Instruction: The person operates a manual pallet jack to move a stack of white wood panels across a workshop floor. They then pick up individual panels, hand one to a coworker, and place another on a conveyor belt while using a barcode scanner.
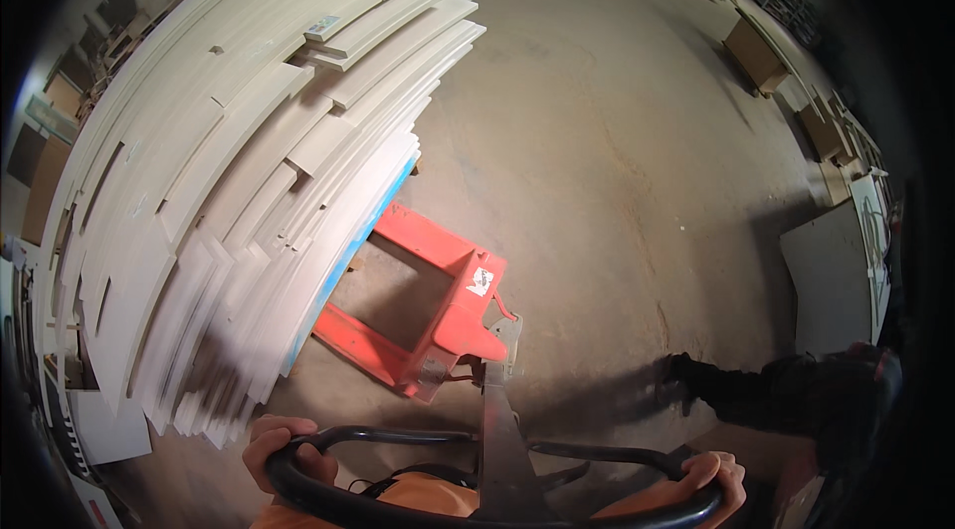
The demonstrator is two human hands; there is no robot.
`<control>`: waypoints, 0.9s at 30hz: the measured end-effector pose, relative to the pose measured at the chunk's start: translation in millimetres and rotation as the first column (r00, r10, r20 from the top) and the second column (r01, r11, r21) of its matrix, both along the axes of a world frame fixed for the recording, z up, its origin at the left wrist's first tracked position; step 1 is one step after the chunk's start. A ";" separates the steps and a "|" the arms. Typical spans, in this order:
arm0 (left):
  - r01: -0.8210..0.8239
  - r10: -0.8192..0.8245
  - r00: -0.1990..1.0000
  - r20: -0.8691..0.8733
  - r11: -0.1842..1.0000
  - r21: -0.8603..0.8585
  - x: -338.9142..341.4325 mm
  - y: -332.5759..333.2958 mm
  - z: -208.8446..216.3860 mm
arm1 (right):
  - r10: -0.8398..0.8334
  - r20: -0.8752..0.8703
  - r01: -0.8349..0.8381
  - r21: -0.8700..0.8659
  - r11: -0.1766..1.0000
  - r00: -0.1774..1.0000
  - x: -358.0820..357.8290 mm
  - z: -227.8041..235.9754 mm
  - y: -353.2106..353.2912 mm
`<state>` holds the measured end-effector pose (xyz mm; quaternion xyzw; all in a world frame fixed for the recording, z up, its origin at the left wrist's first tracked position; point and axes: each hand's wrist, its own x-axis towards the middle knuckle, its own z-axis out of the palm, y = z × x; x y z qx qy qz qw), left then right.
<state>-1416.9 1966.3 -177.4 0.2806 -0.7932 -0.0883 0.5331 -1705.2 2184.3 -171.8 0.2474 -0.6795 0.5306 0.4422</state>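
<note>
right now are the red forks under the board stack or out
In, at least partly: both forks disappear beneath the blue-edged board stack; tips hidden.

Pallet jack (460,320): red, ragged white label (480,281) | black loop handle (338,501), nearest wearer | forks (426,237) side by side, far ends hidden by board stack (259,171) | stack pale, tall, uneven-edged, blue strip (349,261) low

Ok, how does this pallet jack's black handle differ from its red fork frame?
The handle is a black loop; the fork frame is red, with two forks. The left hand and right hand grip the handle, while neither touches the fork frame. Both belong to one pallet jack.
</note>
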 end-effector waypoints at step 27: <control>-0.326 0.317 0.935 -0.158 0.945 -0.036 127.8 298.8 65.9 | 0.532 -0.221 -0.531 0.073 0.845 0.817 61.5 66.2 221.2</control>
